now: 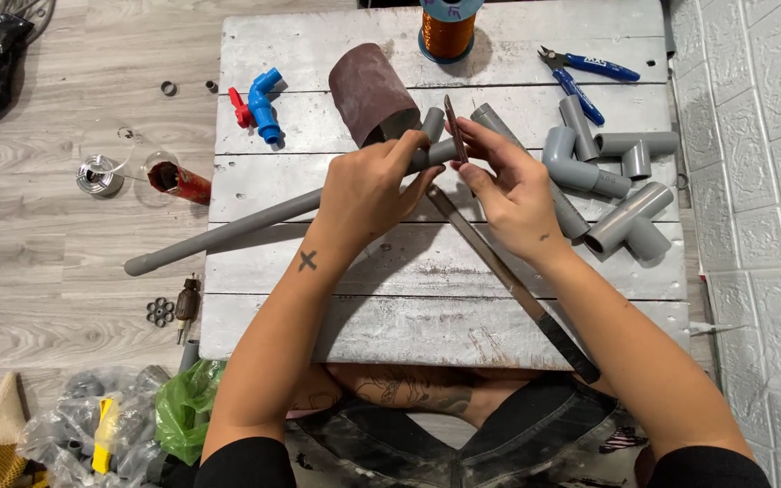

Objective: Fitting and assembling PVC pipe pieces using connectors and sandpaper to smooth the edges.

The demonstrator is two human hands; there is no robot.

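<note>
- The left hand [368, 185] is closing its fingers around the long grey pipe [228, 230], gripping it near the upper end.
- The pipe is lying slantwise across the white board [318, 54], its lower end hanging out past the board's left edge over the floor [47, 271].
- The right hand [512, 194] is pinching a small brown strip [453, 126] between thumb and fingertips, holding it upright just beside the pipe's end.
- A saw blade [508, 276] is lying on the board under the hands, running toward the near right edge.
- A roll of sandpaper [371, 90] is resting just behind the left hand.
- Grey fittings [612, 172] are sitting in a cluster to the right, near the right hand.
- Blue pliers [580, 77] are lying behind the fittings, and a copper wire spool [447, 32] is standing at the far edge.
- A blue and red tap [259, 104] is lying on the board's far left part.
- A bag of parts [92, 425] is sitting on the floor near the person's left elbow.
</note>
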